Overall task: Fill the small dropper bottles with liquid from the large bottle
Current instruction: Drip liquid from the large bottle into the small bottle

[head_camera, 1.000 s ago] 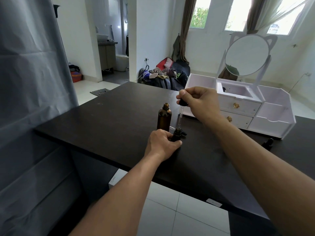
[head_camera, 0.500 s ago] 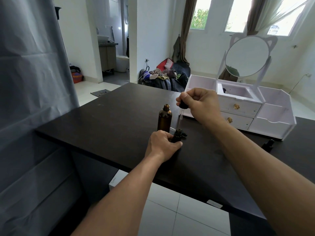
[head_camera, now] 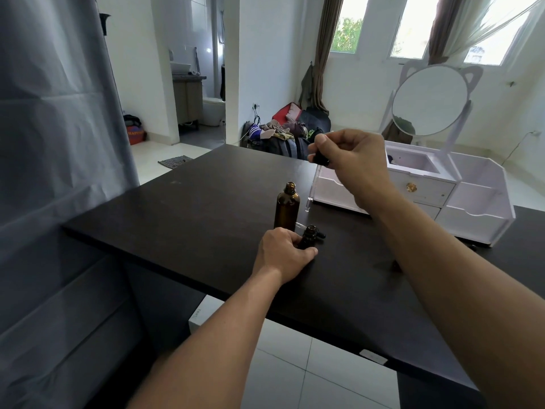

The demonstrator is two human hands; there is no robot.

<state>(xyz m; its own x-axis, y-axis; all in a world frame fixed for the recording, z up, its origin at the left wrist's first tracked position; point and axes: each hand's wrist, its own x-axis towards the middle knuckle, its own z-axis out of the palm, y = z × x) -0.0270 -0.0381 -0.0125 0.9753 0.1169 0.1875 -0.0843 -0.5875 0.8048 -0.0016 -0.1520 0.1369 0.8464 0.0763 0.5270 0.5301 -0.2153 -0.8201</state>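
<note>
At frame centre, your left hand (head_camera: 283,252) grips the half-hidden small bottle (head_camera: 308,237); your right hand (head_camera: 352,160) pinches the dropper (head_camera: 313,184).

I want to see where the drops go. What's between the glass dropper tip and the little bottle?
In the head view, nothing: just air and bare dark table between the dropper tip and the small bottle. The large bottle stands to the side.

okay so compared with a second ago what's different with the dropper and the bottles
The right hand has lifted the glass dropper with the black bulb up out of the small dark dropper bottle; its tip now hangs clear above and beside the bottle's mouth, next to the tall amber glass bottle. The left hand still steadies the small bottle on the dark table, and the amber bottle has not moved.
</note>
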